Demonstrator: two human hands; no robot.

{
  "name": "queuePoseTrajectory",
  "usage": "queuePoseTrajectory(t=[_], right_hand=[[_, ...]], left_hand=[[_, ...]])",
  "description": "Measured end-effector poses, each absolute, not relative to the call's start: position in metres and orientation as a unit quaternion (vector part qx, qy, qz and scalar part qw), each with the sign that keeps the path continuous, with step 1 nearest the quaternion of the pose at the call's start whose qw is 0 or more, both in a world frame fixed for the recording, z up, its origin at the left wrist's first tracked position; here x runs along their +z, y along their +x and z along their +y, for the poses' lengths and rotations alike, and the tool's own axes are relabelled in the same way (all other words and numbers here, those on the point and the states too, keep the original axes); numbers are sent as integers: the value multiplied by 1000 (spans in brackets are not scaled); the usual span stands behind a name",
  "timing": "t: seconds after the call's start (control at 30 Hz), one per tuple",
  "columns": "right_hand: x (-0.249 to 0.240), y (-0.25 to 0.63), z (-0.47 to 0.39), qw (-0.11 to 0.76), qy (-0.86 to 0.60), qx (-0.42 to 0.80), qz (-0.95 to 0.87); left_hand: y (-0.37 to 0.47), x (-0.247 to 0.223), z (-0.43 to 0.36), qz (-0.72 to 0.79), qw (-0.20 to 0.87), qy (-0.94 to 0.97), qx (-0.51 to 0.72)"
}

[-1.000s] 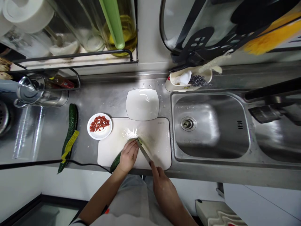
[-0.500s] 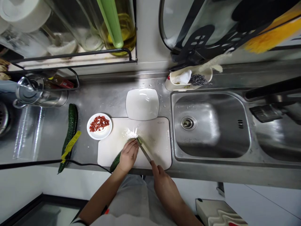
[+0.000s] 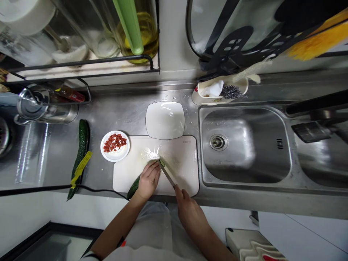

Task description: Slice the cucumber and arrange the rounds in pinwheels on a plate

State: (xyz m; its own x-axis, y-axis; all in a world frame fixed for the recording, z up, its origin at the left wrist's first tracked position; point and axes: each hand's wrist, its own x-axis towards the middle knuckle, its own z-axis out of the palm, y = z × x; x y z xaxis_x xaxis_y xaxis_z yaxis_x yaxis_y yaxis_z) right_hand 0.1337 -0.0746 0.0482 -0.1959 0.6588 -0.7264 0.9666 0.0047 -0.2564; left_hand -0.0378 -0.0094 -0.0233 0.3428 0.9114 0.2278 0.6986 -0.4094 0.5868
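On the white cutting board (image 3: 182, 163) my left hand (image 3: 148, 179) grips a green cucumber (image 3: 133, 188), fingers bent over it. The cucumber's rear end sticks out left of the wrist; most of its length lies hidden under the hand. My right hand (image 3: 190, 208) is closed around the handle of a knife (image 3: 169, 177). Its blade points up and left, close against my left fingertips. A small cucumber piece with green skin and a pale cut face (image 3: 162, 162) shows at the blade's tip.
A white dish (image 3: 165, 120) overlaps the board's far edge. At its upper left corner stands a small plate (image 3: 115, 158) of chopped red pieces. Another cucumber (image 3: 81, 145) with a yellow tag (image 3: 82, 167) lies further left. Right of the board is a steel sink (image 3: 244, 145).
Both hands, the knife and the cucumber hold almost the same place. The view has shifted very slightly.
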Motion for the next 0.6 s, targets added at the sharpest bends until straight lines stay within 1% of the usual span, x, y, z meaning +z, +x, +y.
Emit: queuePoseTrajectory(t=[0.6], right_hand=[[55, 128, -58, 195, 598, -382, 677]], left_hand=[[-39, -26, -11, 500, 198, 802, 261]])
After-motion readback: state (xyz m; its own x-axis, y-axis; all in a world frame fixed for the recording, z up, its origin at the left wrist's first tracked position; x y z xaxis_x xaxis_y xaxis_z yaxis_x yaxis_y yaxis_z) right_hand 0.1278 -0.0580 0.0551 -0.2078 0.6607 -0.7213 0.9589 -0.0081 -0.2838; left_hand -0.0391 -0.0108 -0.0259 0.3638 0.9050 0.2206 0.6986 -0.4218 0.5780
